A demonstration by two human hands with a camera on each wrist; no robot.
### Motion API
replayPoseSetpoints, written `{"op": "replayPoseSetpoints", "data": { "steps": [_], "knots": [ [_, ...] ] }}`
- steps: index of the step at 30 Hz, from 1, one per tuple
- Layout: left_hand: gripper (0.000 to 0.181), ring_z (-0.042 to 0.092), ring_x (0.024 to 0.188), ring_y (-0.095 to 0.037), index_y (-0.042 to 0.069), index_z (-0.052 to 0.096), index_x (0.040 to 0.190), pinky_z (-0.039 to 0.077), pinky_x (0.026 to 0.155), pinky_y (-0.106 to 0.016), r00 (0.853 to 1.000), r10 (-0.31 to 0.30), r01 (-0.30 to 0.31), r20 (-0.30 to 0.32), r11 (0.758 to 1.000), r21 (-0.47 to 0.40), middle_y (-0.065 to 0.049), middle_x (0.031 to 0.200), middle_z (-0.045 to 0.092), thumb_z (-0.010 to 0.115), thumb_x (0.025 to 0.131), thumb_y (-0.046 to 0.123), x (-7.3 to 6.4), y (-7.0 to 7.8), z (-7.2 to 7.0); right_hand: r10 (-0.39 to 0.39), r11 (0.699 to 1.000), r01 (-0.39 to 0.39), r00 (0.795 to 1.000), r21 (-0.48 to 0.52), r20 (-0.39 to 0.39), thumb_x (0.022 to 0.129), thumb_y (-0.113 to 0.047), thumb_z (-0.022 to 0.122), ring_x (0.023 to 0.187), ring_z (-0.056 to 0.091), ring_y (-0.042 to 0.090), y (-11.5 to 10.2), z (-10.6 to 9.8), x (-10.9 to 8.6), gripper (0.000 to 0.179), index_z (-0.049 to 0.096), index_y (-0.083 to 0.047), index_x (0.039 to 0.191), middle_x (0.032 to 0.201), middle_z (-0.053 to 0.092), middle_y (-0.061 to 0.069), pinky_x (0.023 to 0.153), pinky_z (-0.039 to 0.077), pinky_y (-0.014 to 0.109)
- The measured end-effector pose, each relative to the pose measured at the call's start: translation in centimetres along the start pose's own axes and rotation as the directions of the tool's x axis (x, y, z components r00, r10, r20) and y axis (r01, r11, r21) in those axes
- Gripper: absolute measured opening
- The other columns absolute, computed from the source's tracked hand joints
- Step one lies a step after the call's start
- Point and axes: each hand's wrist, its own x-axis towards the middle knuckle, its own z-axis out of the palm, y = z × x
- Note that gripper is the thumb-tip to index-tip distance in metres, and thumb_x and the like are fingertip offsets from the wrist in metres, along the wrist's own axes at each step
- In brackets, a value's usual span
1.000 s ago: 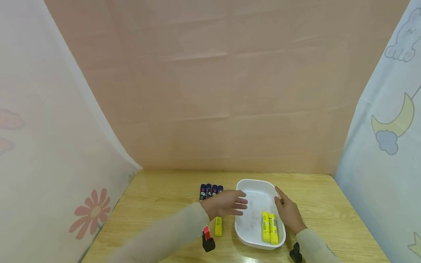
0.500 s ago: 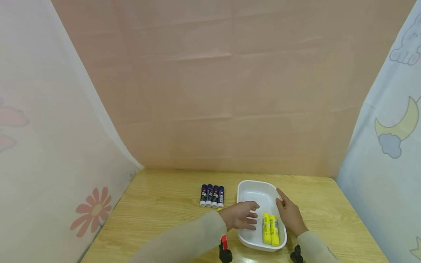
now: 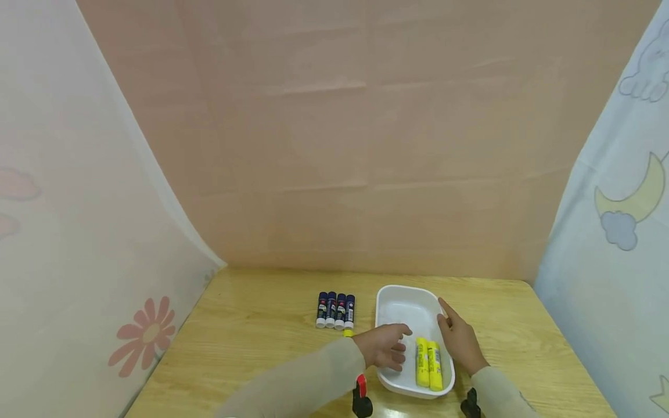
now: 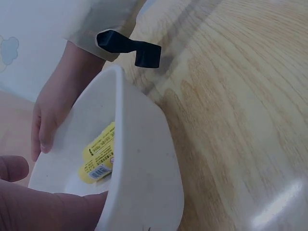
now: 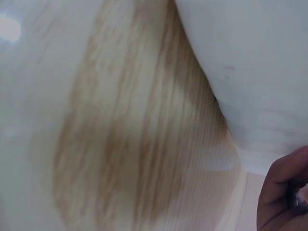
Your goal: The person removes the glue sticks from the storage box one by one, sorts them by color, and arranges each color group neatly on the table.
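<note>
A white plastic tray stands on the table, with two yellow glue sticks lying side by side at its near right. My left hand reaches over the tray's left rim, its fingers loosely bent above the tray floor; in the left wrist view nothing shows between thumb and finger. My right hand holds the right rim, thumb on the inner side. Left of the tray, several navy-and-white glue sticks lie in a row. A yellow end peeks out below them, the rest hidden by my left arm.
The wooden table meets a brown cloth backdrop at its far edge. Patterned white cloths hang on the left and right. Black wrist mounts hang under both forearms.
My left hand has moved right and toward me, from the tray's left rim to over its inside. My right hand stays on the rim; the glue sticks in the tray have not moved.
</note>
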Motion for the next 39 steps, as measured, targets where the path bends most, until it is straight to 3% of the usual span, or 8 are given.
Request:
{"op": "replayPoseSetpoints", "data": {
  "steps": [7,18,24,31,39],
  "knots": [
    [0.064,0.036,0.127,-0.057,-0.014,0.033,0.139,0.032,0.1,-0.069,0.998,-0.044,0.043,0.054,0.999,0.019,-0.041,0.131,0.041,0.059,0.094,0.024,0.3,-0.3,0.2,0.004,1.0,-0.004,1.0,0.019,0.006,0.105,-0.03,0.041,0.062,0.046,0.017,0.2,0.3,0.2,0.054,0.028,-0.011,0.154,0.082,0.054,0.007,0.048,0.041,0.026],
    [0.066,0.034,0.13,-0.054,-0.013,0.034,0.142,0.034,0.093,-0.074,0.994,-0.083,0.081,0.067,0.996,0.023,-0.038,0.139,0.037,0.058,0.094,0.026,0.6,-0.6,0.8,-0.016,1.0,0.017,1.0,0.008,-0.016,0.105,-0.031,0.041,0.062,0.047,0.017,0.4,0.4,0.3,0.053,0.03,-0.011,0.153,0.083,0.055,0.008,0.049,0.041,0.027],
    [0.064,0.042,0.126,-0.048,-0.015,0.034,0.139,0.033,0.092,-0.076,0.996,-0.045,0.042,0.071,0.998,0.041,-0.034,0.138,0.041,0.056,0.093,0.024,0.8,-1.2,1.4,-0.022,1.0,0.022,1.0,0.004,-0.012,0.105,-0.03,0.041,0.063,0.047,0.018,0.2,0.4,0.4,0.053,0.03,-0.011,0.153,0.084,0.055,0.009,0.05,0.041,0.026],
    [0.053,0.051,0.117,-0.042,-0.009,0.041,0.137,0.035,0.092,-0.075,0.996,-0.024,0.018,0.081,0.997,0.079,-0.026,0.127,0.052,0.053,0.096,0.022,0.9,-1.2,1.9,-0.017,1.0,0.017,1.0,0.007,-0.009,0.105,-0.03,0.041,0.062,0.047,0.018,0.0,0.3,0.6,0.052,0.03,-0.012,0.153,0.084,0.055,0.009,0.049,0.041,0.027],
    [0.047,0.055,0.101,-0.034,-0.013,0.043,0.132,0.045,0.095,-0.058,1.0,0.008,-0.008,0.002,0.987,0.162,-0.019,0.109,0.055,0.059,0.094,0.011,1.8,-1.9,2.7,-0.019,1.0,0.019,1.0,0.003,-0.013,0.105,-0.034,0.039,0.06,0.046,0.017,0.2,0.0,0.3,0.053,0.029,-0.012,0.153,0.085,0.056,0.009,0.048,0.04,0.027]
  ]
}}
